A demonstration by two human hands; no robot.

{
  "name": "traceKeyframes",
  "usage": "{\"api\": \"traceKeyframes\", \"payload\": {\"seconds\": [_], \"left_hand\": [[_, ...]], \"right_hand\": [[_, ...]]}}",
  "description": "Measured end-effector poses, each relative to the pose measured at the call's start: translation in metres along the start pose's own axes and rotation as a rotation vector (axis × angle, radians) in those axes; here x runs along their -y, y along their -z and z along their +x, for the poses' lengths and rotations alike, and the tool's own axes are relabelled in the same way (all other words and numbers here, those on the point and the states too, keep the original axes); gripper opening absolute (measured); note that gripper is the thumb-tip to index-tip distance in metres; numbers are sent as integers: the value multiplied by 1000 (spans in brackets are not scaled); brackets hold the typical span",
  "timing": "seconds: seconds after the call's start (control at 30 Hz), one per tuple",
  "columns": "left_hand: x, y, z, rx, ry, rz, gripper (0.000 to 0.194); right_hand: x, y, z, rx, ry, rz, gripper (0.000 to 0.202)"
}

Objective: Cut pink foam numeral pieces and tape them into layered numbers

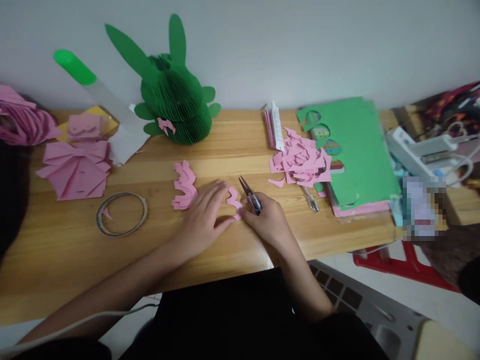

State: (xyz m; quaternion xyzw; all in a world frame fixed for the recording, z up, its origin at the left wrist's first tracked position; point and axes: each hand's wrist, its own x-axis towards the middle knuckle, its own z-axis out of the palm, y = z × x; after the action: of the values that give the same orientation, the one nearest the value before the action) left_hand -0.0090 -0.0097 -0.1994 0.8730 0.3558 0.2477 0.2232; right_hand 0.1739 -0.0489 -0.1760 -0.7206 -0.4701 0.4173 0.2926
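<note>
A small wavy pink paper cutout [234,201] lies on the wooden table between my hands. My left hand [202,212] rests on the table beside it, fingers stretched out and thumb apart, the tips at the cutout's left edge. In my right hand [270,220] is a small pair of scissors [250,194], blades pointing up and away to the left. The right fingertips also touch the cutout's right side. Just left of my left hand sits a stack of similar wavy pink pieces [184,185]. Pink paper scraps [302,157] are heaped beyond my right hand.
A green honeycomb-paper rabbit [174,95] stands by the wall. Leftward are a tape ring [145,210], a folded pink paper dress [77,170] and a green-capped glue stick [77,67]. Green paper sheets [360,150], a pen [311,200] and a white power strip [416,155] lie right.
</note>
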Motion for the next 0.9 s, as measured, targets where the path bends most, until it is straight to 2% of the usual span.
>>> {"api": "traceKeyframes", "payload": {"seconds": [0.07, 0.13, 0.27, 0.4, 0.53, 0.67, 0.8, 0.9], "left_hand": [[-2, 5, 0, -24, 70, -133, 57], [-5, 12, 2, -17, 163, -390, 47], [-11, 26, 6, 78, 290, -875, 31], [-21, 38, 8, 137, 423, -1177, 26], [-31, 44, 12, 147, 429, -1164, 27], [-40, 49, 16, 101, 341, -984, 22], [-47, 51, 19, -17, 277, -651, 23], [-51, 49, 21, -109, 280, -580, 18]], "right_hand": [[-1, 1, 0, 18, 6, 117, 13], [0, 3, -1, 13, 5, 258, 15], [10, 8, -9, -41, 9, 416, 21], [27, 13, -20, 6, 70, 489, 23], [39, 15, -26, 32, 69, 508, 26], [39, 16, -29, 18, 75, 499, 28], [38, 17, -35, -17, 103, 575, 17], [39, 18, -39, -45, 103, 559, 16]]}}
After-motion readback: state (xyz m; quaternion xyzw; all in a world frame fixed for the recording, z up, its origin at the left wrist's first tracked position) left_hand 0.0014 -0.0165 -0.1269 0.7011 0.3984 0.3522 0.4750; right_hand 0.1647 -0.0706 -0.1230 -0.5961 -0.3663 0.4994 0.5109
